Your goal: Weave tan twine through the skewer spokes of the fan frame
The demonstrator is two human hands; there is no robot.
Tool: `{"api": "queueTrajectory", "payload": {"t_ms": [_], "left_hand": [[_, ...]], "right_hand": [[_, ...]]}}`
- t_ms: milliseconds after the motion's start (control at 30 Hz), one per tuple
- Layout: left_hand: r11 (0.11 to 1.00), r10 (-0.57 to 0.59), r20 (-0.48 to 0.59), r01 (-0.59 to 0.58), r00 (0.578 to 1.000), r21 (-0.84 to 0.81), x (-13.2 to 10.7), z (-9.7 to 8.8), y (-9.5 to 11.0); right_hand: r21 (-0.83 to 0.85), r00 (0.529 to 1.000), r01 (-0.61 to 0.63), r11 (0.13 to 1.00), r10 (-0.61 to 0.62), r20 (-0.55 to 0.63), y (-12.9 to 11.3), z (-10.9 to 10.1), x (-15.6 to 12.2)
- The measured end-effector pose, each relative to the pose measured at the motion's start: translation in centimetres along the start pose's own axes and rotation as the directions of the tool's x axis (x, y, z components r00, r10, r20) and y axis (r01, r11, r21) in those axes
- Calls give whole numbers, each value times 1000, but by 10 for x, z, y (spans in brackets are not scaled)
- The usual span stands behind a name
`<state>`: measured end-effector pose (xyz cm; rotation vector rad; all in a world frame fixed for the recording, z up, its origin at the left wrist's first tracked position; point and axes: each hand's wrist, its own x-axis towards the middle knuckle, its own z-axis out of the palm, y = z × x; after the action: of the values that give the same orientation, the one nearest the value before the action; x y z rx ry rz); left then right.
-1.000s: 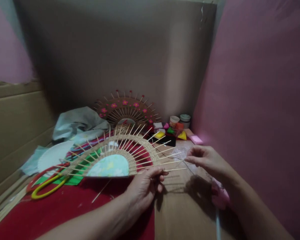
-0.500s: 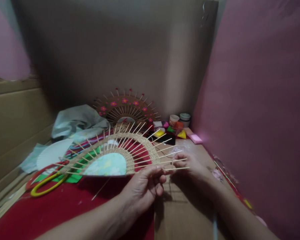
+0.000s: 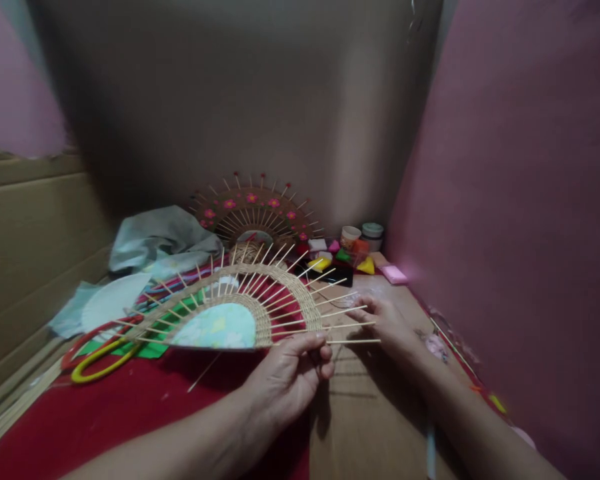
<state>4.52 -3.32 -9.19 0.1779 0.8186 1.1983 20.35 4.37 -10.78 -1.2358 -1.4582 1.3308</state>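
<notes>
A half-round woven fan frame of thin sticks and twine tilts in front of me. Pale floral fabric fills its inner half circle. My left hand grips the frame's lower right corner, thumb on top of the woven band. At the stick tips on the right is my right hand, its fingers curled together behind and beside the sticks. What those fingers pinch is hidden. A thin dark strand curves over the table behind the sticks, towards that hand.
A finished fan with pink flowers leans at the back wall. Scissors with red and yellow handles lie left on red cloth. Behind are a twine ball, colourful clay packs, a cup and a jar. A pink wall stands right.
My right hand has drawn slightly right, away from my left fingertips, along the stick ends. My left hand keeps its grip on the fan frame. The view has shifted slightly.
</notes>
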Motion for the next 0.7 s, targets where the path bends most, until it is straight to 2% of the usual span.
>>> {"api": "queueTrajectory", "payload": {"t_ms": [67, 133, 367, 433, 567, 700], "left_hand": [[1000, -13, -7, 13, 1000, -4, 1, -2, -1], [1000, -20, -10, 20, 1000, -4, 1, -3, -2], [1000, -14, 37, 15, 999, -14, 2, -9, -4], [1000, -18, 36, 19, 999, -19, 3, -10, -5], [999, -38, 50, 39, 998, -13, 2, -14, -8], [999, -32, 74, 32, 997, 5, 3, -17, -11]], "right_hand": [[79, 998, -56, 995, 55, 19, 3, -2, 1], [89, 997, -77, 993, 74, 38, 5, -5, 2], [26, 1000, -30, 999, 30, -3, 9, -9, 6], [122, 996, -80, 989, 76, 39, 9, -10, 6], [344, 972, -214, 914, 163, 171, 7, -15, 6], [313, 958, -243, 918, 177, 227, 1, -22, 3]]}}
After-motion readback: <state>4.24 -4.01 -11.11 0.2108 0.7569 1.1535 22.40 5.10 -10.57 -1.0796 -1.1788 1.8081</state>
